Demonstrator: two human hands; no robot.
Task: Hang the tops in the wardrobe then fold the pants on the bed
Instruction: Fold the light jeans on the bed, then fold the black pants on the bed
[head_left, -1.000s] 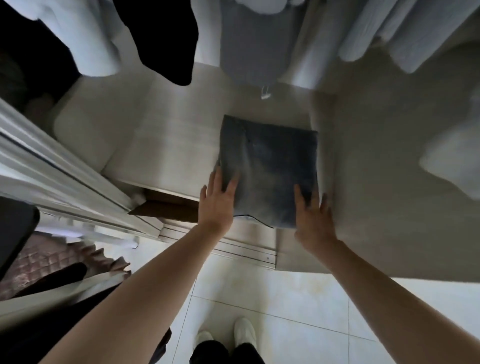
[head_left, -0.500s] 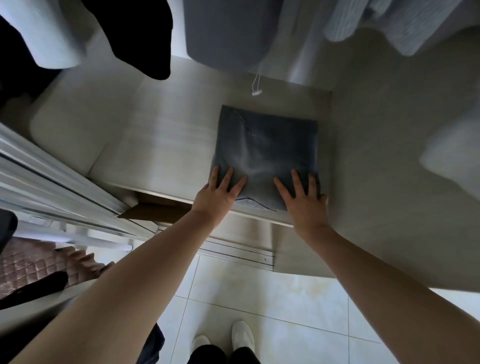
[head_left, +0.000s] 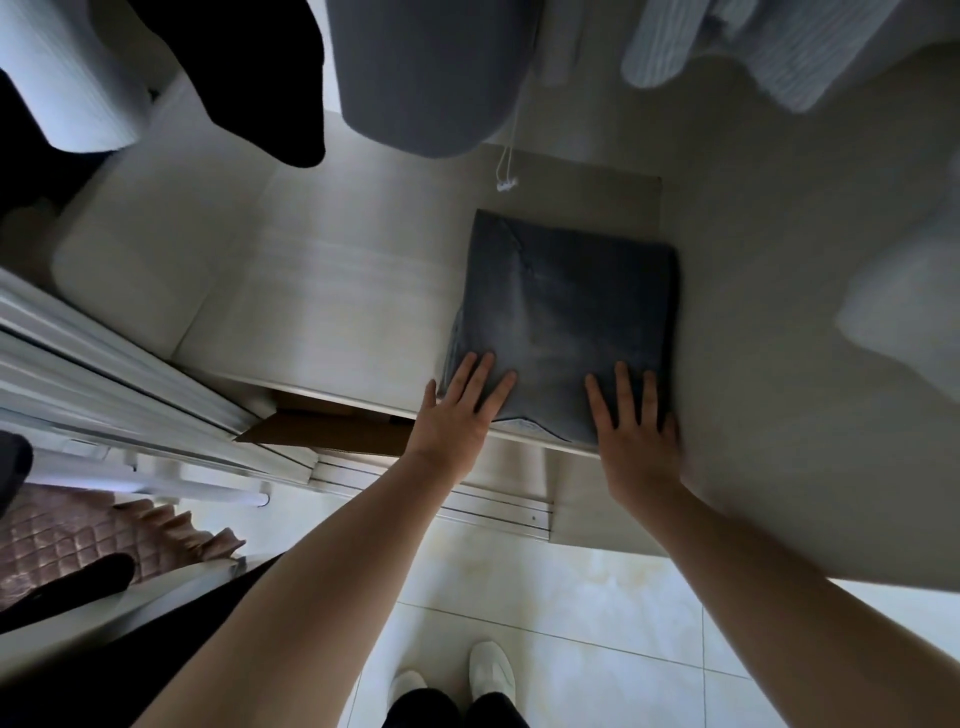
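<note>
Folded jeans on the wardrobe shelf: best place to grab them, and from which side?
Probably the near edge of the folded jeans, approached from the front. That edge slightly overhangs the shelf lip, so fingers could slide under it with thumbs on top. The right edge sits tight against the wardrobe wall, blocking that side. The left hand and right hand already lie flat there.

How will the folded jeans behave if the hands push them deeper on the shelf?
The folded jeans probably slide as one flat stack; the shelf looks smooth. Being soft cloth, their layers may bunch or shift. They cannot roll or tip.
</note>
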